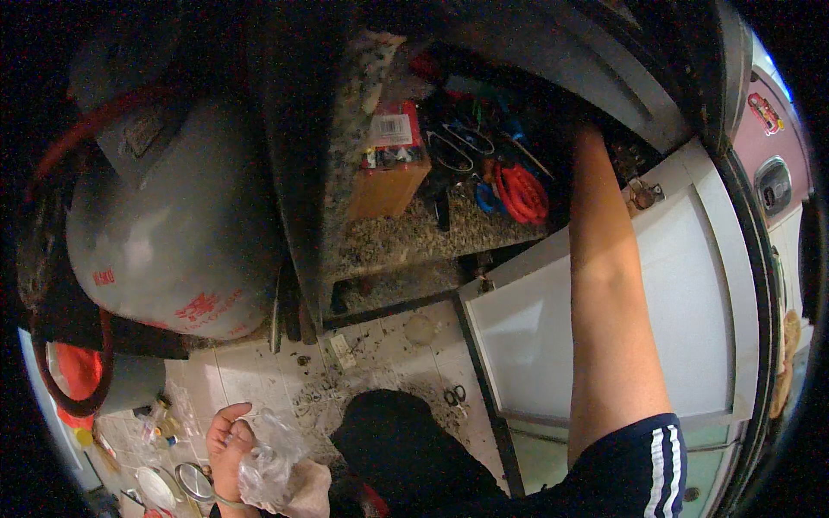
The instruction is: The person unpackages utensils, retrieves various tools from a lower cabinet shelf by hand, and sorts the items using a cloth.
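My left hand is low at the left, fingers curled on a crumpled clear plastic bag. A pale cloth lies against the bag. My right forearm reaches into the dark of an open cabinet, and the hand at its end is lost in shadow. Left of that arm, on a speckled granite shelf, are a red coil, black-handled scissors and a long thin tool with a blue handle. A cardboard box with a red top and a barcode label stands farther left on the shelf.
A large grey gas cylinder with a reddish hose fills the left. The white cabinet door stands swung out under my right arm. Black scissors and dark debris lie on the tiled floor. Bottles and lids sit lower left.
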A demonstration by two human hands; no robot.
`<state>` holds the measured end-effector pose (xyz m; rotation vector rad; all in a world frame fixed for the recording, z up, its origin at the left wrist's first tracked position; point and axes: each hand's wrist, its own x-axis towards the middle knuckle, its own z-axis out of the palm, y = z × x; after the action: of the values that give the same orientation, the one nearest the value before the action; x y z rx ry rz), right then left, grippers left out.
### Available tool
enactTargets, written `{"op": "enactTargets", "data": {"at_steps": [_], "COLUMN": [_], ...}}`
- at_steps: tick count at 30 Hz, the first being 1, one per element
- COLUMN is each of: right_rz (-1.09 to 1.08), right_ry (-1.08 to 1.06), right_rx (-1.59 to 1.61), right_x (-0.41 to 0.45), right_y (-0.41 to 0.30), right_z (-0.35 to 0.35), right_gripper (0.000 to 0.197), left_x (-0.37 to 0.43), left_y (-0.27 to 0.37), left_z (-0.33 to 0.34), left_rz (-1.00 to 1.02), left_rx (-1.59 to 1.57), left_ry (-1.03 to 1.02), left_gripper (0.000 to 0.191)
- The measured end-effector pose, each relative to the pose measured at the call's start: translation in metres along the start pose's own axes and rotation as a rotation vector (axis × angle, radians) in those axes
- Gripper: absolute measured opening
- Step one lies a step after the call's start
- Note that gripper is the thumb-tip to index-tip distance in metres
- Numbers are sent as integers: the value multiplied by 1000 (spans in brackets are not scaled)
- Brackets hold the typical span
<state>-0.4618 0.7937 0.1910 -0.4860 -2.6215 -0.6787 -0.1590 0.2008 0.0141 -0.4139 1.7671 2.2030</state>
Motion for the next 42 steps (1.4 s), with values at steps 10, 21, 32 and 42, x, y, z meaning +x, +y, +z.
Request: {"op": "enactTargets", "data": {"at_steps": [10, 21, 32, 42], "right_rz": [16, 40, 59, 725], "right_ry": [-106, -180, 591, -565], "right_rx": [83, 99, 1287, 2264], "right_x": [5, -25, -270, -458], "right_y": [-25, -28, -65, -161], "right_z": [31, 32, -98, 41], "right_gripper": [39, 41, 50, 37], "left_x": [11, 3, -8, -28], "left_y": [-14, -18, -12, -15], "left_z": [-8, -12, 2, -5], "left_rz": [28, -14, 36, 52], "left_rx": [71, -48, -44, -117], "left_ry": [-50, -33, 41, 26], "left_gripper": [40, 37, 33, 32]}}
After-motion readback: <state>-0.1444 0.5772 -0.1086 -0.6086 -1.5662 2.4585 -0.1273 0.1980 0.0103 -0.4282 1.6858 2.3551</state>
